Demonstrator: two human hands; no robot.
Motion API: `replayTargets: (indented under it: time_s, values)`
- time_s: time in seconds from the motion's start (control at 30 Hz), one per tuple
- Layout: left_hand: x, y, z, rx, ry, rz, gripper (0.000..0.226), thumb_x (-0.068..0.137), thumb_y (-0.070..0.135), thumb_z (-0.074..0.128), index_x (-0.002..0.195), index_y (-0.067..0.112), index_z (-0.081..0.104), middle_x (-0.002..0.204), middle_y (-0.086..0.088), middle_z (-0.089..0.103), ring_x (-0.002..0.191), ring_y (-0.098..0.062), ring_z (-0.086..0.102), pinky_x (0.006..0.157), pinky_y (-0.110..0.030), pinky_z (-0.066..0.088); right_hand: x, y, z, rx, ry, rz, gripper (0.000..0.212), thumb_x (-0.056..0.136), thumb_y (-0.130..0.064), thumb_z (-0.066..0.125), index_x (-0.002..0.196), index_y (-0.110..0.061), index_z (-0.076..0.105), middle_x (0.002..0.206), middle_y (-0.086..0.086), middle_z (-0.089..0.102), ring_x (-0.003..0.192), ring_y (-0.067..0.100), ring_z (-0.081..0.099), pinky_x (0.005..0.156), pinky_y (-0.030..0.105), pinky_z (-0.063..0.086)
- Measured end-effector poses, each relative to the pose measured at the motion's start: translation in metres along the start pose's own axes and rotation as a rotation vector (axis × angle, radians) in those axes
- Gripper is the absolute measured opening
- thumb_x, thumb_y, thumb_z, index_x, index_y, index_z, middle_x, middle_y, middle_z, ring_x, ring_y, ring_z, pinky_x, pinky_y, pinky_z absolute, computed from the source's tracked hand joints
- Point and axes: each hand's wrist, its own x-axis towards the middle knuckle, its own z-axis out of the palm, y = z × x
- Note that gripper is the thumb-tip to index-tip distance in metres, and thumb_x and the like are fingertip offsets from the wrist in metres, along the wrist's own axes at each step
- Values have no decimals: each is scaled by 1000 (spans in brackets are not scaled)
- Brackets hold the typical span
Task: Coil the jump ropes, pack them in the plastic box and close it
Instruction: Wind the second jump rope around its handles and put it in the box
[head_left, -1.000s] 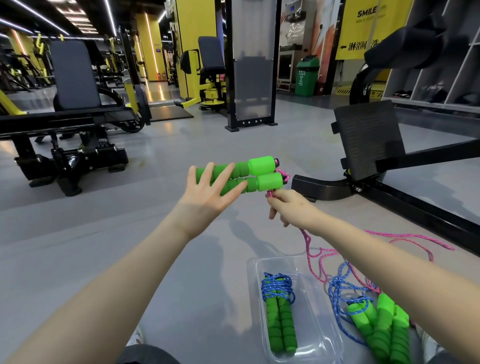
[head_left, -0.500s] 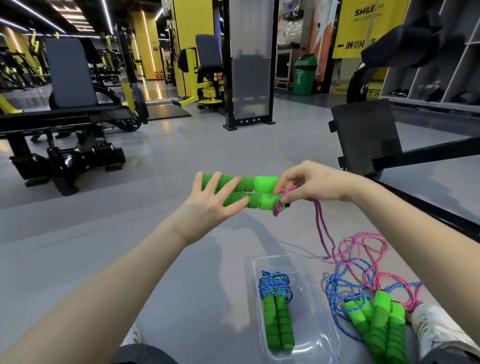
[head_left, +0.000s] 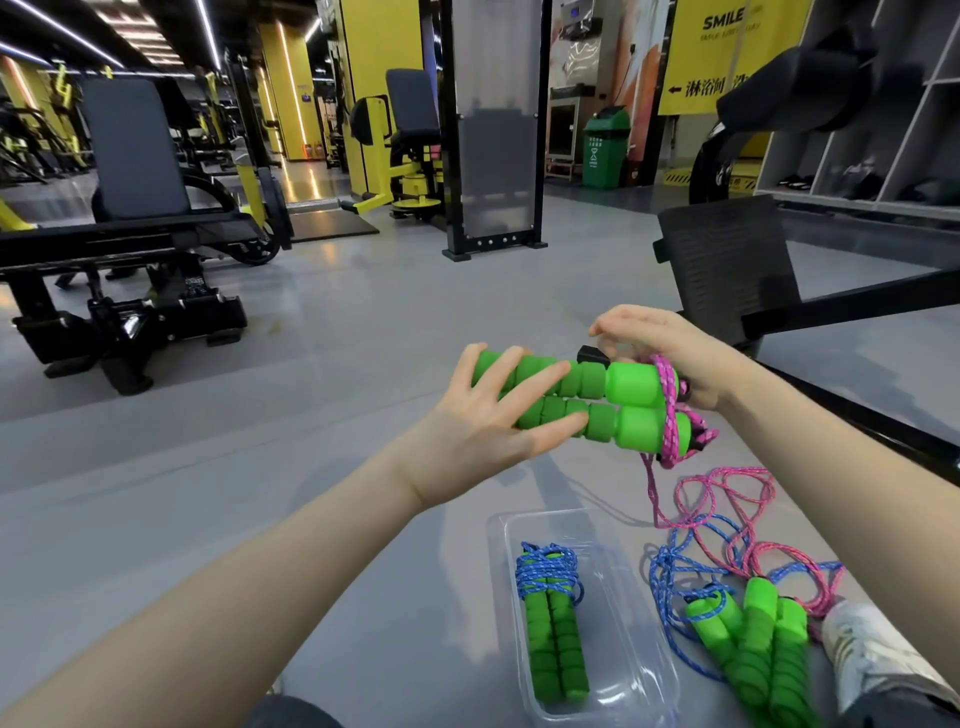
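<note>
Left hand (head_left: 467, 431) clamps the green handles (head_left: 597, 400) over the floor (head_left: 234, 467), right hand (head_left: 670, 348) pinches the pink rope (head_left: 670, 389) mid-wrap; one bundle (head_left: 550, 629) sits in the open box (head_left: 628, 654), a loose blue rope (head_left: 670, 564) waits beside it.

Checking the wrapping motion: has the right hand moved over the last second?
Yes. The right hand rose away from the plastic box, from below the green handles' ends to above them.
</note>
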Motion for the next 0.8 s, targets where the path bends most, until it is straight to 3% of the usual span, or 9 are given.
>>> replayTargets:
  time_s: [0.07, 0.1, 0.17, 0.23, 0.3, 0.4, 0.6, 0.67, 0.8]
  values:
    - [3, -1, 0, -10, 41, -40, 35, 93, 3, 52, 121, 23, 50, 124, -21, 58, 96, -42, 59, 79, -50, 44, 0, 10, 3, 121, 13, 78, 21, 80, -35, 64, 81, -14, 65, 58, -6, 59, 44, 5, 54, 44, 16, 45]
    - [5, -2, 0, -14, 51, -67, 34, 94, 3, 51, 121, 23, 50, 123, -21, 59, 96, -42, 59, 78, -49, 45, 0, 20, 2, 206, 40, 104, 33, 64, -41, 75, 84, -16, 68, 62, -3, 62, 48, 8, 58, 48, 19, 49]
    - [7, -4, 0, 0, 63, -143, 35, 91, 0, 52, 120, 22, 51, 121, -21, 61, 94, -41, 60, 76, -46, 44, 3, 39, 3, 402, 91, 131, 54, 43, -32, 82, 92, -13, 70, 68, 3, 63, 51, 12, 62, 51, 24, 52]
    - [5, -8, 1, 32, 56, -205, 40, 87, -3, 54, 119, 21, 52, 122, -21, 60, 94, -41, 59, 74, -44, 42, -2, 38, 19, 460, 33, 54, 12, 58, -19, 69, 69, -16, 65, 53, -2, 53, 38, 8, 46, 43, 18, 41]
    - [-3, -15, 3, 62, 19, -243, 46, 83, -6, 54, 121, 20, 51, 124, -22, 59, 95, -41, 58, 74, -44, 41, -3, 35, 35, 331, -10, 34, 18, 85, -12, 50, 68, -17, 50, 50, -3, 41, 36, 6, 26, 42, 19, 25]
    - [-20, -25, 5, 122, -57, -281, 59, 73, -10, 55, 124, 20, 48, 126, -23, 57, 95, -43, 57, 75, -45, 41, -10, 37, 44, 107, 9, 140, 27, 100, -19, 32, 84, -8, 51, 54, 4, 46, 37, 11, 26, 45, 23, 25]
    - [-42, -34, 4, 196, -195, -216, 60, 71, -14, 48, 122, 16, 48, 125, -25, 55, 92, -44, 55, 71, -46, 40, -29, 15, 33, -416, -259, 270, 26, 100, -17, 37, 107, -2, 56, 49, 3, 50, 40, 14, 42, 48, 23, 36]
    - [-44, -31, 3, 209, -220, -173, 58, 71, -14, 45, 121, 16, 48, 124, -25, 56, 92, -44, 56, 71, -48, 42, -33, 2, 27, -593, -341, 289, 24, 99, -17, 41, 106, -2, 58, 48, 3, 47, 41, 13, 40, 48, 21, 35]
    - [-40, -24, 3, 188, -241, -85, 49, 79, -8, 38, 120, 18, 48, 123, -24, 59, 92, -45, 59, 73, -53, 47, -33, -20, 20, -839, -299, 125, 17, 92, -19, 57, 88, -8, 69, 55, 3, 44, 45, 10, 37, 48, 21, 33]
